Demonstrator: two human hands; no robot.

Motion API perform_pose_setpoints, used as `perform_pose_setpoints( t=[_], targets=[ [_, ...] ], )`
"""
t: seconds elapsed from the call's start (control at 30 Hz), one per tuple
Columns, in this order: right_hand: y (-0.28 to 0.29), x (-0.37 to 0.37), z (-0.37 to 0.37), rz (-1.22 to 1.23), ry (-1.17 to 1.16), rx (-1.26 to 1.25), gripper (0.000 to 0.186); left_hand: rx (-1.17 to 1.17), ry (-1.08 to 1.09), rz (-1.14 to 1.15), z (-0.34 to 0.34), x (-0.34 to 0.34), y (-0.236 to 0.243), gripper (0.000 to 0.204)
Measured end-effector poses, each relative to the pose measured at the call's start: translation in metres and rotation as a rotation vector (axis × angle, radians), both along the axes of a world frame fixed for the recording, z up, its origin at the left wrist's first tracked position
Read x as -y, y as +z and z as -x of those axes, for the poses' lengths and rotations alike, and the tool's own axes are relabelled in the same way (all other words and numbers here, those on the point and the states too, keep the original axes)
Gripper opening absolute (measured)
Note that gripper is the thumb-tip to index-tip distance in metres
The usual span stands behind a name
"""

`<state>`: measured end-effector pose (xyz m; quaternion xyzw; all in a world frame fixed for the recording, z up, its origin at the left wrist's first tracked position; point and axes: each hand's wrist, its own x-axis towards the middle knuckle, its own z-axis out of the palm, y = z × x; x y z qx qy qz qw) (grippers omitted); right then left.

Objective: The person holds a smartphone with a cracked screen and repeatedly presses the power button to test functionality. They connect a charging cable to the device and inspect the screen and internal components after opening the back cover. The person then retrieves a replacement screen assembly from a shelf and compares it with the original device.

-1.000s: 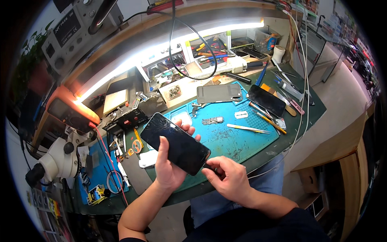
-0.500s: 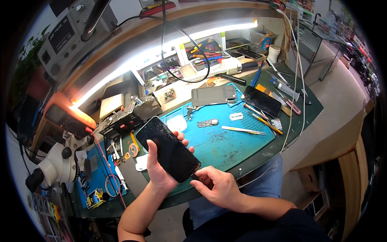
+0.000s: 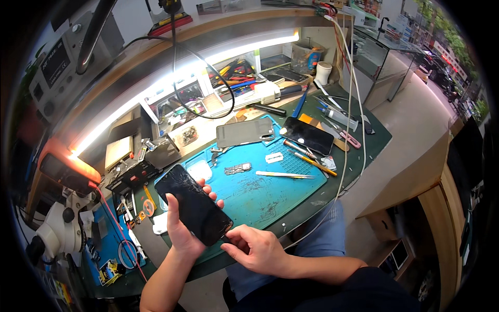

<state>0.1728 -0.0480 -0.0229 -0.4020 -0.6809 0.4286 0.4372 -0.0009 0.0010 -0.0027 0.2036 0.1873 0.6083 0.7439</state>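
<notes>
A black smartphone [image 3: 193,207] with a cracked screen lies tilted in my left hand [image 3: 183,233], thumb along one side and fingertips curled round the other. My right hand [image 3: 261,252] is closed at the phone's lower end, thumb and forefinger pinching a small dark plug [image 3: 225,239]. Whether the plug sits inside the port cannot be made out. A white cable [image 3: 312,231] runs down from the upper right and passes behind my right hand. Beyond the phone, the blue repair mat [image 3: 265,205] carries tweezers [image 3: 285,175], a small metal phone part [image 3: 237,168] and a grey phone back cover [image 3: 244,133].
Another dark phone [image 3: 306,135] rests at the mat's right with screwdrivers and a syringe [image 3: 340,118]. An orange multimeter [image 3: 67,166] and a white microscope [image 3: 61,223] stand at left. A black cable loop [image 3: 231,96] hangs over the bench; tool bins line the back.
The whole scene has shifted left in the view as my head turned. My left hand still holds the phone, and my right hand stays pinched at its lower end.
</notes>
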Motion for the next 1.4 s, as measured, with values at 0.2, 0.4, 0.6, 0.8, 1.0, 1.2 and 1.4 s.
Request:
perform_pose_setpoints(
  t=[0.2, 0.4, 0.6, 0.8, 1.0, 1.2, 1.4],
  targets=[
    [0.000, -0.001, -0.001, 0.010, -0.003, 0.003, 0.021, -0.002, 0.005, 0.003, -0.001, 0.000, -0.002, 0.075],
    [0.003, -0.002, -0.001, 0.074, -0.012, -0.049, 0.021, -0.025, 0.031, -0.024, -0.002, 0.001, -0.002, 0.076],
    [0.016, -0.015, -0.010, -0.021, -0.103, 0.044, 0.021, -0.128, 0.080, -0.085, -0.007, 0.003, 0.001, 0.076],
    [0.020, -0.039, -0.017, -0.119, -0.082, 0.084, 0.017, -0.287, 0.144, -0.130, -0.009, 0.001, -0.001, 0.076],
    [0.007, -0.042, -0.020, -0.120, -0.070, 0.118, 0.020, -0.299, 0.135, -0.062, -0.012, 0.001, 0.001, 0.066],
    [0.006, -0.040, -0.017, -0.143, -0.084, 0.102, 0.020, -0.340, 0.141, -0.012, -0.012, 0.003, 0.003, 0.067],
    [0.009, -0.040, -0.017, -0.085, -0.100, 0.127, 0.020, -0.319, 0.101, -0.001, -0.011, 0.000, 0.004, 0.067]
  ],
)
